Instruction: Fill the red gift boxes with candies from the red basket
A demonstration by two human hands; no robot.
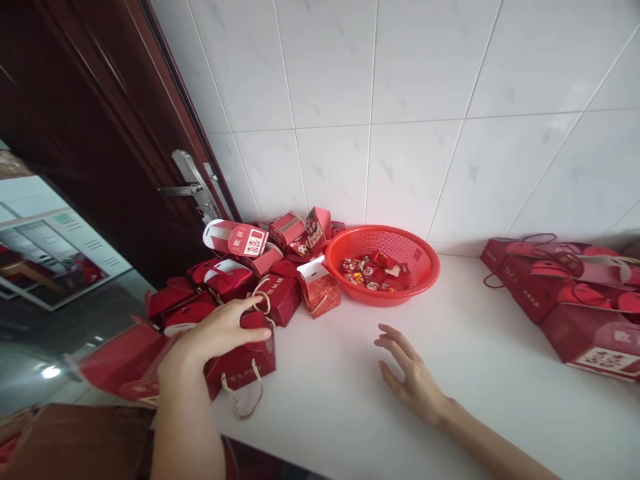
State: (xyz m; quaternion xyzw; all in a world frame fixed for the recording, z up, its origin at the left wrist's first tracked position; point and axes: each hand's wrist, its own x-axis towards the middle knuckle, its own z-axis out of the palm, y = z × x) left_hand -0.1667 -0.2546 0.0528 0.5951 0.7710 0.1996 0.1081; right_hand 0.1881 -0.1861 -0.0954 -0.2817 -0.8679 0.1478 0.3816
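Observation:
My left hand (220,330) is over a dark red gift box (245,367) with a twisted cord handle, its thumb and fingers apart around the box's top. Whether it touches the box is hard to tell. My right hand (413,380) hovers above the white table (350,400), fingers spread and slightly curled, holding nothing. Beyond it stands a red plastic basket (425,283) with small wrapped sweets (370,273) inside. An open-topped red box (320,293) sits against the basket's left side.
Many red gift boxes (225,277) are heaped at the left, and more boxes (585,293) line the right. A tiled wall (415,87) closes off the back. A dark door (125,113) stands at the left. At the lower left is a brown cardboard box (75,443).

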